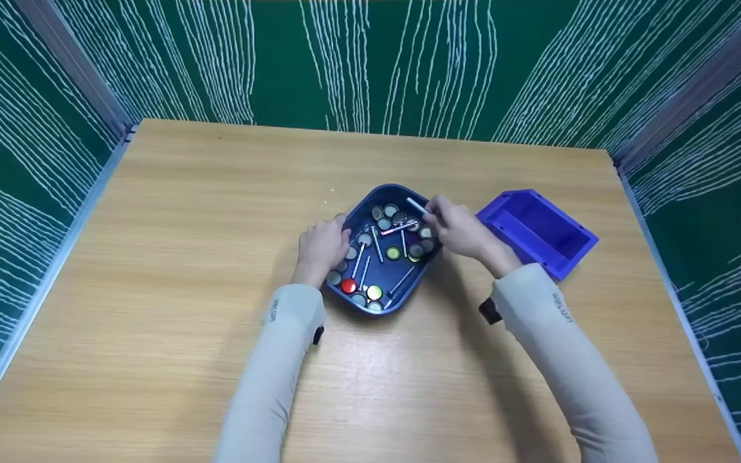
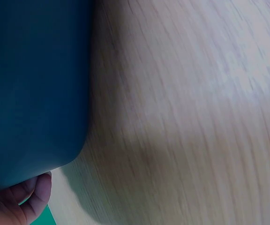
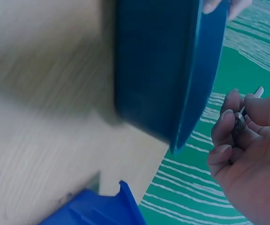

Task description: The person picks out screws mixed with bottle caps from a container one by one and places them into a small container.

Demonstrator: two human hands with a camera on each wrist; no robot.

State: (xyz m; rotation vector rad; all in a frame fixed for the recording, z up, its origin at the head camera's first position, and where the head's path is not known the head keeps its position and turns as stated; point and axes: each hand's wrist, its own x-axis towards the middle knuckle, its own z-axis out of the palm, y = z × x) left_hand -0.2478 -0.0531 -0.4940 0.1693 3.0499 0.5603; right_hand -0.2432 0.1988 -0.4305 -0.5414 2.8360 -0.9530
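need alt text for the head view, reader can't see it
A person's right hand holds a metal rod over a dark blue tub of similar rods and round caps, while the left hand grips the tub's rim. A purple bin sits to the right on the wooden table.

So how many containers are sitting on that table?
2: the dark blue tub, between the left hand and the right hand, and the purple-blue bin, to the tub's right. No others show.
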